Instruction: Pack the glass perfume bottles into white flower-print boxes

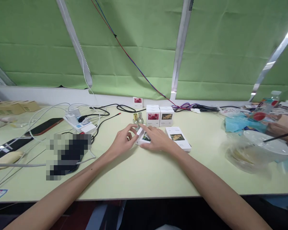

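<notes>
A small white box [140, 140] with a flower picture lies on the table between my two hands, one end flap raised. My left hand [124, 139] is at its left end, with thumb and index finger curled at the flap. My right hand [157, 139] grips the box from the right, its index finger stretched towards the flap and partly covering the picture. Just behind stand two small glass bottles, one with a gold cap [135, 117] and one with a silver cap [140, 116]. Another white box [180, 140] with a yellow flower picture lies flat right of my right hand.
Behind the bottles stand white boxes with pink flowers [153, 117] and yellow flowers [166, 118]; a small picture card [137, 102] leans farther back. Left are a power strip [78, 123], tangled cables and phones [44, 126]. Right are a bagged plastic bowl [266, 143] and another person's hand [278, 127].
</notes>
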### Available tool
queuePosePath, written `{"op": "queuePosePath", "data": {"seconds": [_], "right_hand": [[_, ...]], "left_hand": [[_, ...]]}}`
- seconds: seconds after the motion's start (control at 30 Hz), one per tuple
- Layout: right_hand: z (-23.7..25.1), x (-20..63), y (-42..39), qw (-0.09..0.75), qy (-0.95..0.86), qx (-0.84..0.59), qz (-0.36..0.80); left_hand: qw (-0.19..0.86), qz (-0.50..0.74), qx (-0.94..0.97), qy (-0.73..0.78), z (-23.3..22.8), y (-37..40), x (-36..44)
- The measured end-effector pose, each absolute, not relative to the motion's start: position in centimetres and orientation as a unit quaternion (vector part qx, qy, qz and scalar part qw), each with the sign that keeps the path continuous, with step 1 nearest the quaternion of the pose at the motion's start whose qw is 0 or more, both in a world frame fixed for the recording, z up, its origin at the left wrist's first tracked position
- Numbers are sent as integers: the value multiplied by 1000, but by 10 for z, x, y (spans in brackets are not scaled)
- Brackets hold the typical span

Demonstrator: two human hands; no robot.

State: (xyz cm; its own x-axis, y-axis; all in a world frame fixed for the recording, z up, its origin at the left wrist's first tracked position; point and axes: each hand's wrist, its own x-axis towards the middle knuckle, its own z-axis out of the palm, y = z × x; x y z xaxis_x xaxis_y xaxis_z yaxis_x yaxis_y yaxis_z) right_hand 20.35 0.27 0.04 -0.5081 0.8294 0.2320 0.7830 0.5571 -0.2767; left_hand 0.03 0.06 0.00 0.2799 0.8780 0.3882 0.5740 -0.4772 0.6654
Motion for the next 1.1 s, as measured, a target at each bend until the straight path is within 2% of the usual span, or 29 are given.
{"op": "queuePosePath", "data": {"seconds": [0.43, 0.8, 0.93, 1.1], "right_hand": [[1, 201, 2, 160, -841, -513, 64], [-1, 196, -3, 169, -811, -560, 19], [-1, 197, -5, 182, -807, -561, 16], [-3, 196, -4, 194, -799, -569, 21]], "left_hand": [[132, 397, 772, 479, -1, 1, 1], [27, 400, 802, 443, -6, -6, 6], [-23, 379, 816, 435, 1, -10, 6], [-51, 277, 859, 427, 10, -17, 12]]}}
